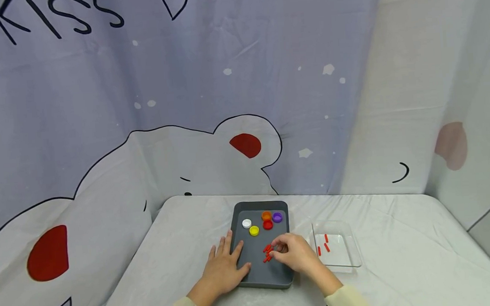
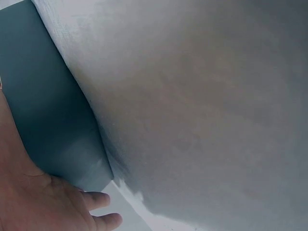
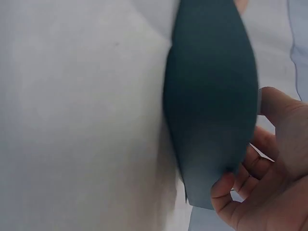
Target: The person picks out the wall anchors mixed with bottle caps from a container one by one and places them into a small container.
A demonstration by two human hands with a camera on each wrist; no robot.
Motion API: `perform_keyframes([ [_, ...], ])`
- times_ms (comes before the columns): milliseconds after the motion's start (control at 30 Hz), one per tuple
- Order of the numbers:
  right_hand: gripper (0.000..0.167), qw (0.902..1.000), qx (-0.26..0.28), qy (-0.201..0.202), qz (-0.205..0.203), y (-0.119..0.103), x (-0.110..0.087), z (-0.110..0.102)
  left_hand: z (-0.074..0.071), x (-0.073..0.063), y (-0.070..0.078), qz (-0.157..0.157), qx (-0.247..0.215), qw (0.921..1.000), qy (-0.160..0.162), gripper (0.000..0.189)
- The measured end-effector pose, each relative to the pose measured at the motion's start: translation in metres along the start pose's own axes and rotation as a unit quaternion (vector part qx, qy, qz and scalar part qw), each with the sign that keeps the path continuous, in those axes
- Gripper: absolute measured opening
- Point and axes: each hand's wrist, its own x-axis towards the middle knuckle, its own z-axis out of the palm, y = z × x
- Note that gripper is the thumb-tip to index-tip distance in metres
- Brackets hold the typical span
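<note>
A dark grey tray (image 1: 259, 281) lies on the white-covered table. My left hand (image 1: 222, 266) spreads its fingers over the tray's left edge; in the left wrist view it shows beside the tray's dark side (image 2: 53, 96). Over the tray's right half, my right hand (image 1: 295, 253) bends its fingers, thumb and index tips right at a small heap of short red sticks (image 1: 267, 254). I cannot tell whether a stick is between those tips. The right wrist view shows the curled fingers (image 3: 224, 190) by the tray's side.
Small round cups stand in the tray's far part: white (image 1: 247, 223), yellow (image 1: 254, 230), orange (image 1: 266, 216), red (image 1: 268, 225) and purple (image 1: 277, 217). Right of the tray, a clear plastic box (image 1: 346, 259) holds 3 red sticks (image 1: 327, 247). A printed curtain (image 1: 224, 93) hangs behind the table.
</note>
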Motion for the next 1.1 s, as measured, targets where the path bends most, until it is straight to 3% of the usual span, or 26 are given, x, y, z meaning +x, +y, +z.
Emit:
perform_keyframes([
  [233,0.013,0.9963,-0.079,-0.029,-0.016,0.001,0.005,0.009,0.001,-0.002,-0.002,0.003,0.004,1.0000,0.001,0.072],
  [467,0.022,0.9866,-0.163,-0.004,0.008,-0.001,0.003,0.017,0.000,-0.001,-0.002,0.003,0.007,1.0000,-0.003,0.072],
  [700,0.025,0.9819,-0.187,0.015,0.030,-0.003,0.002,0.021,0.001,-0.001,-0.002,0.004,0.007,1.0000,-0.001,0.071],
  [1100,0.036,0.9747,-0.221,0.005,0.035,-0.005,0.006,0.028,-0.001,-0.002,-0.003,0.009,0.008,0.9999,0.007,0.071],
])
